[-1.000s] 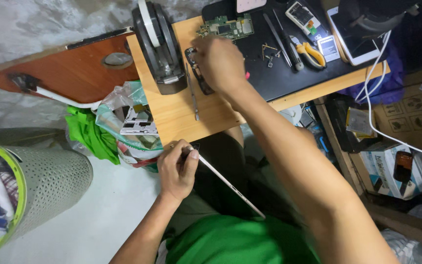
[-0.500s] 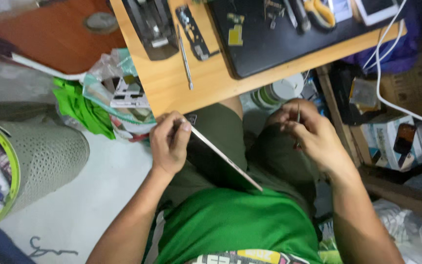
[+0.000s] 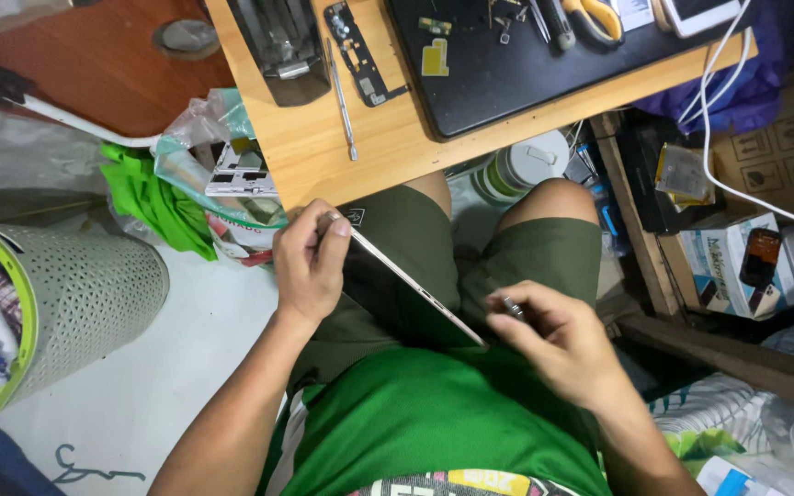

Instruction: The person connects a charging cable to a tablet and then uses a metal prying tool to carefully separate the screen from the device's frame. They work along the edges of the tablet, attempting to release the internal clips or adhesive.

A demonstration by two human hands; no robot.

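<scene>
Over the lap | I saw the left hand [image 3: 310, 266] gripping the thin tablet [image 3: 406, 285] on edge, below the counter [image 3: 369, 138] | right hand [image 3: 558, 340] had dropped from counter to lap, fingers [image 3: 516, 308] pinching a small metal tool [image 3: 505, 301] beside the tablet.

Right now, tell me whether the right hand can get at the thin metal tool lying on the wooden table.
Probably yes: the right hand sits over the lap, pinching a small metal piece, and nothing blocks the way to the thin metal tool near the wooden table edge.
</scene>
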